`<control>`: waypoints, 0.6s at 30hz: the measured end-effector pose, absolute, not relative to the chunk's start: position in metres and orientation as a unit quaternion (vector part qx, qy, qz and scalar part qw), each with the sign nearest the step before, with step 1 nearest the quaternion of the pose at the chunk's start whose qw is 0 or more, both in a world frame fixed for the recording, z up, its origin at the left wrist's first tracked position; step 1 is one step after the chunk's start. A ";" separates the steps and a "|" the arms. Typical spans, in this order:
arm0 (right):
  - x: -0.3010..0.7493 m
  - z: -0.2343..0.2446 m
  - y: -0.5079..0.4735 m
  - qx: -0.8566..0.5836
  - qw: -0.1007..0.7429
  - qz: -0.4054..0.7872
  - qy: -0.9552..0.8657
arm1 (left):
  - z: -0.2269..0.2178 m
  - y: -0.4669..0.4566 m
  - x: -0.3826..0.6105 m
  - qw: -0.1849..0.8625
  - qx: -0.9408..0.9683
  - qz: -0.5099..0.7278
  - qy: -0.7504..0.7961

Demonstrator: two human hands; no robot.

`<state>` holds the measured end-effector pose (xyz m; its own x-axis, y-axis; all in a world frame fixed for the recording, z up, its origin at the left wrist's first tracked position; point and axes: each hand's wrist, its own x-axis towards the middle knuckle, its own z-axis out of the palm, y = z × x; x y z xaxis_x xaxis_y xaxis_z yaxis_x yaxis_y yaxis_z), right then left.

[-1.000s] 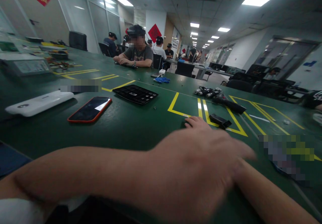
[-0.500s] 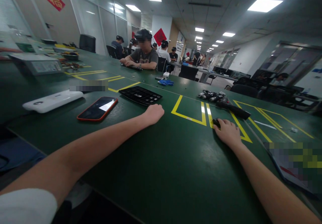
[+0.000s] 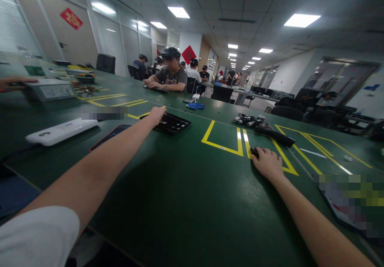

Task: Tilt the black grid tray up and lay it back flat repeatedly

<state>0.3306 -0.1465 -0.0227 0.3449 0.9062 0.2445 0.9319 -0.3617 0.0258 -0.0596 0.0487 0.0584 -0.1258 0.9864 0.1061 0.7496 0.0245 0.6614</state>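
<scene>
My left hand (image 3: 156, 115) is over the near left part of a flat black tray (image 3: 177, 126) with a grid of small recesses, some showing pale bits. Its fingers are curled together and point down; whatever they may hold is hidden. To the right, my right hand (image 3: 269, 165) rests low on the green table, fingers bent, with a small black object (image 3: 255, 152) at its thumb and forefinger. The exact kind of that object cannot be made out. A phone with an orange edge (image 3: 105, 139) lies partly behind my left forearm.
A white power bank-like device (image 3: 61, 131) lies at the left. Yellow tape (image 3: 222, 148) marks the green table (image 3: 192, 203). Further back are metal-ended cables (image 3: 250, 120), a black bar (image 3: 277, 136) and blue gloves (image 3: 195, 105). A person (image 3: 171, 73) sits opposite; a grey box (image 3: 49, 90) stands far left.
My left hand has moved forward and left from the table onto the black tray, its forearm now covering part of the phone. The right hand keeps its place with the small black object.
</scene>
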 end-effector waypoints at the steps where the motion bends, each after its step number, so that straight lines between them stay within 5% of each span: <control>1: 0.330 -0.023 -0.146 -0.820 0.064 -0.101 -0.559 | 0.056 0.053 -0.064 0.183 0.632 0.276 0.700; 12: 0.342 -0.027 -0.133 -0.819 0.196 -0.001 -0.539 | 0.033 0.032 -0.040 0.088 0.731 0.125 0.665; 18: 0.263 -0.023 -0.140 -0.609 0.448 0.241 -0.608 | 0.004 -0.044 0.023 0.149 0.822 0.246 0.492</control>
